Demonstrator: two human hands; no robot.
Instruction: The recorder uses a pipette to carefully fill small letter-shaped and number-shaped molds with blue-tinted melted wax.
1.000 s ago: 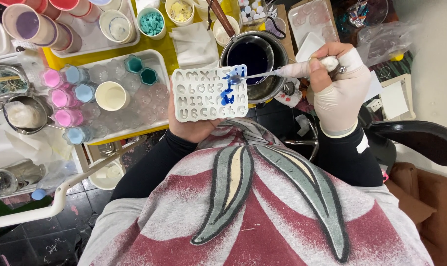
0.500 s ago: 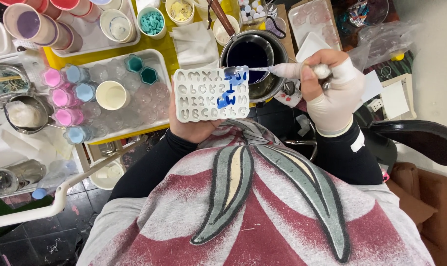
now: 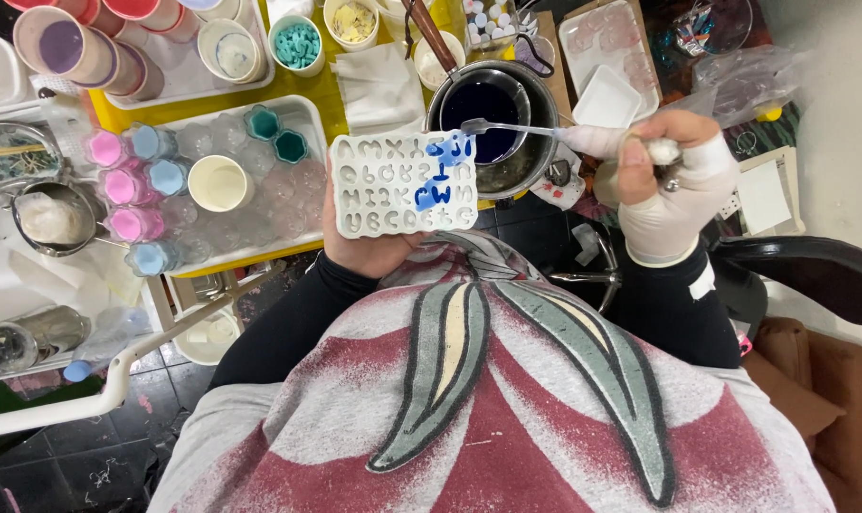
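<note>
Left hand [image 3: 369, 249] grips the white letter mould [image 3: 404, 185] from beneath, held level above the lap, a few cavities filled blue. Gloved right hand [image 3: 673, 185] is closed around a clear pipette [image 3: 535, 131]; its tip sits over the metal pot [image 3: 492, 119] of dark blue liquid, possibly touching it.

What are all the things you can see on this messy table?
Letter mould: one, white, a few cavities filled blue, held in the middle.
Spoon: one, clear, over the pot.
Pot: one, metal, dark blue liquid inside, behind the mould.
Tray: one, clear, left of the mould, holding small pink, blue and teal cups.
White cup: one, on that tray.
Purple-filled cup: one, top left.
Napkin: one, white, on the yellow surface.
Left hand: bare, fingers under the mould.
Right hand: white glove, gripping the spoon's handle.
</note>
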